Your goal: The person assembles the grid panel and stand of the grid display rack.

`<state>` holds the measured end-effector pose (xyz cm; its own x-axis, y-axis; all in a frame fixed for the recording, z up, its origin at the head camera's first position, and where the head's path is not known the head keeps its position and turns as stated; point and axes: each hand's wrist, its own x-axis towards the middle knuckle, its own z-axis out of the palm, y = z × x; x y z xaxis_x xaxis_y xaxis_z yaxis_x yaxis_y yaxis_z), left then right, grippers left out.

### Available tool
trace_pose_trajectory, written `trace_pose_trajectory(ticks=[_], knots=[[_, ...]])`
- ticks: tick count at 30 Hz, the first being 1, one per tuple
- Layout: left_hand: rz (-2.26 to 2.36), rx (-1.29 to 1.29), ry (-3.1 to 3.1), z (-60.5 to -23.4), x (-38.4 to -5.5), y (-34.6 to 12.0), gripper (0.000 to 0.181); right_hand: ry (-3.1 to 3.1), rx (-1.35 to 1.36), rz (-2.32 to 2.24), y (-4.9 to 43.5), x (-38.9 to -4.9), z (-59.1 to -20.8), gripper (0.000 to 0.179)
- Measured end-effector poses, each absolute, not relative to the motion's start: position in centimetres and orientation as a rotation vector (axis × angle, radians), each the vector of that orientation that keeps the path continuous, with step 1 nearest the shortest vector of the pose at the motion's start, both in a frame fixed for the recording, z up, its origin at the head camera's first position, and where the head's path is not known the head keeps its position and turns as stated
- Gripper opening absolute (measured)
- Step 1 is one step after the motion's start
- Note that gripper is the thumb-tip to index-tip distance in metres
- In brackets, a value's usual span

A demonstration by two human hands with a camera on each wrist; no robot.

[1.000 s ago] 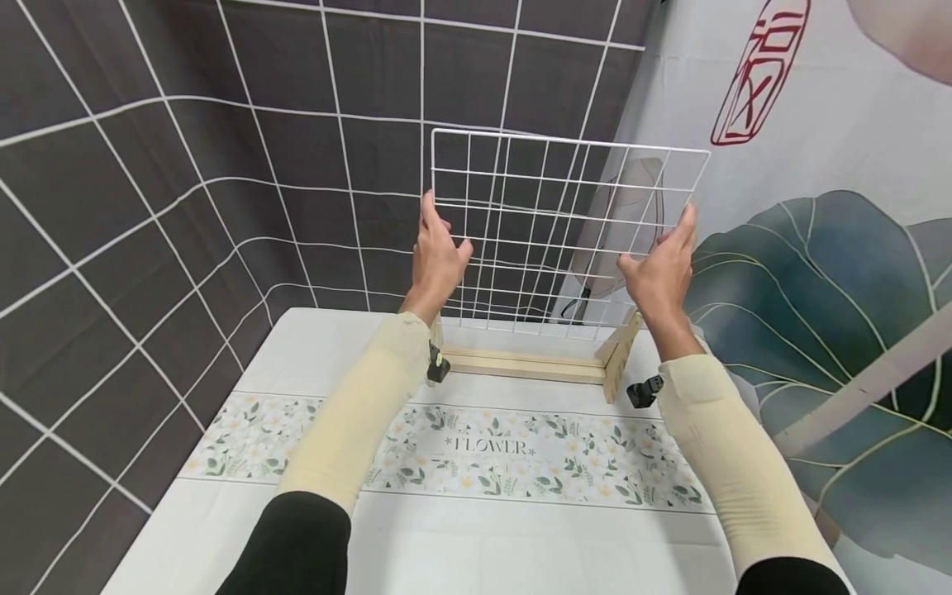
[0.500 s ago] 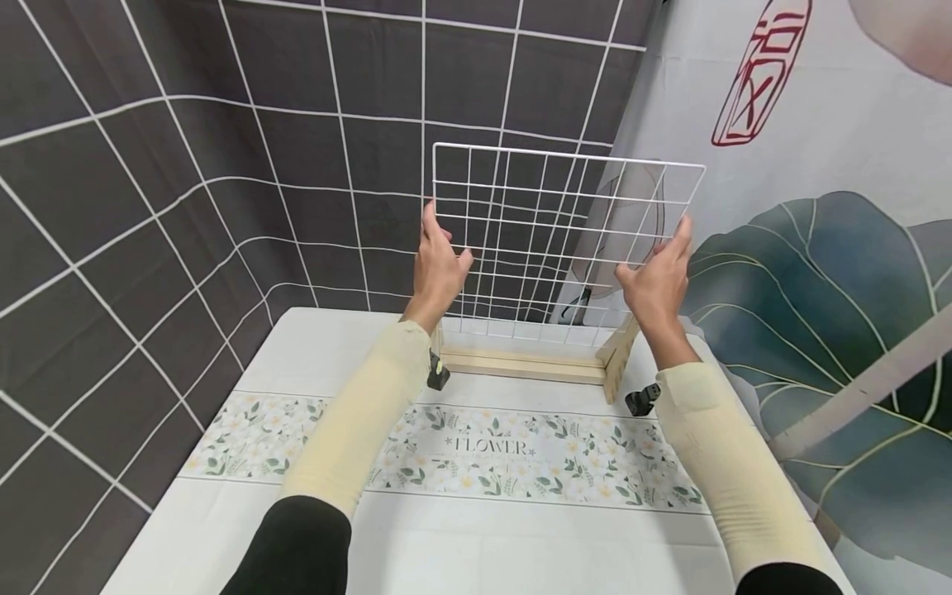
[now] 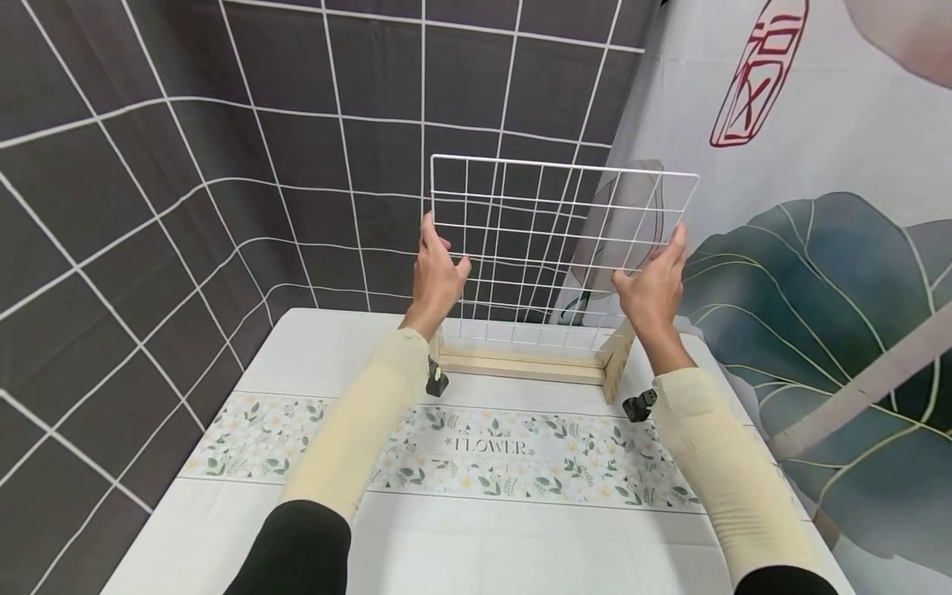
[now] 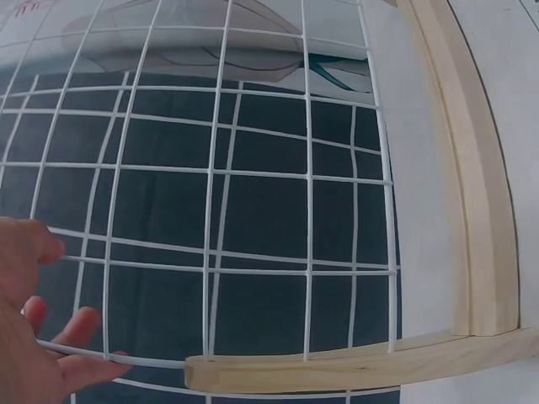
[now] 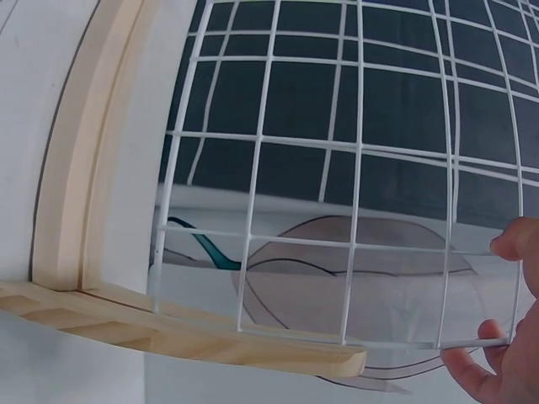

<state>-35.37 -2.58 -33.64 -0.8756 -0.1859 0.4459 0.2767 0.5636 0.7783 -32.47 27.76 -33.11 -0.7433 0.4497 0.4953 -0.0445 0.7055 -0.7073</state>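
A white wire grid panel (image 3: 561,169) stands upright, leaning slightly, over the far part of the table. My left hand (image 3: 437,273) grips its left edge wire, and my right hand (image 3: 654,285) holds the opposite edge. Below is a pale wooden stand (image 3: 521,365) with a long crossbar and an end piece at each side. In the left wrist view the panel's side wire runs along the wooden end piece (image 4: 337,370); the crossbar (image 4: 480,168) lies beyond the panel's lower wire. The right wrist view shows the other end piece (image 5: 253,349) overlapping the panel's lower corner.
The white table (image 3: 521,545) carries a floral printed band (image 3: 297,438) reading FLOWER. Behind hangs a dark cloth with white grid lines (image 3: 297,149). To the right is a light cloth printed with large blue-green leaves (image 3: 818,273). A pale pole (image 3: 863,384) slants there.
Both hands have lowered the grid panel, so its top edge sits lower and its bottom is closer to the wooden stand. The right hand has shifted slightly left. The stand has stayed put.
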Motion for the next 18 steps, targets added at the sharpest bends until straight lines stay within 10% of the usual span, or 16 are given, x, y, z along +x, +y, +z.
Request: trace_pose_trajectory(ticks=[18], knots=[[-1.236, -0.061, -2.324, -35.3, -35.6, -2.5, 0.092, -2.238, -0.292, 0.94, 27.9, -32.6, -34.7, 0.106]])
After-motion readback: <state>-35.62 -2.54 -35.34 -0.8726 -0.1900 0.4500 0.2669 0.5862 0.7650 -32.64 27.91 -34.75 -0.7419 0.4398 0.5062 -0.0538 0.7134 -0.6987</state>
